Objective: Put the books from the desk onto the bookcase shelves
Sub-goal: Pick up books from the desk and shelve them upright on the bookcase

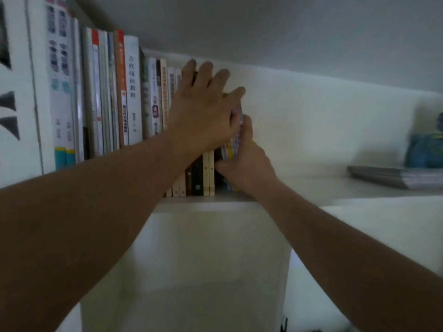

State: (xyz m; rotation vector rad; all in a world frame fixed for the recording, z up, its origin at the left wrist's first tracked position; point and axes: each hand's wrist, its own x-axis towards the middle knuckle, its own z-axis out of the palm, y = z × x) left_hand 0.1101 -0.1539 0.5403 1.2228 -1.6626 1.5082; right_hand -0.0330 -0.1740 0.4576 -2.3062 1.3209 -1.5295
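A row of upright books (pixel 105 97) fills the left half of the white bookcase shelf (pixel 311 188). At the row's right end stands a thin colourful book (pixel 233 142), partly hidden by both hands. My left hand (pixel 203 109) lies flat with straight fingers against the top of the last books in the row and the colourful one. My right hand (pixel 244 161) grips the colourful book's lower part, fingers curled round its spine and thumb at its base. Cream and dark spines (pixel 203 173) show below my left wrist.
A flat stack of thin magazines (pixel 393 176) lies on the shelf at the far right, with a blurred blue-green object (pixel 426 149) behind it. The shelf's white back wall (pixel 323 121) is bare between the row and the stack. A lower white compartment (pixel 203 259) opens beneath.
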